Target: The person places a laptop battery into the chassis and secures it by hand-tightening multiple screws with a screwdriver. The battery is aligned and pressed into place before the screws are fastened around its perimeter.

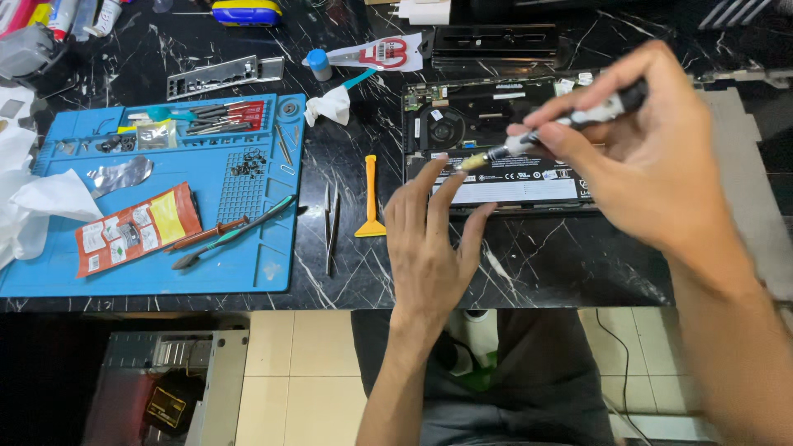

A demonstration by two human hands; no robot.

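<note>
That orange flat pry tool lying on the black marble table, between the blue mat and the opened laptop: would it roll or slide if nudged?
The orange pry tool looks flat with a flared blade end, so it probably would not roll. It seems thin plastic, likely light and slightly flexible. On the glossy marble tabletop it might slide easily toward the tweezers beside it.

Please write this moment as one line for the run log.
right hand: holds brush pen, tip on open laptop | left hand: fingers rest on laptop edge | nearby: orange pry tool
</note>
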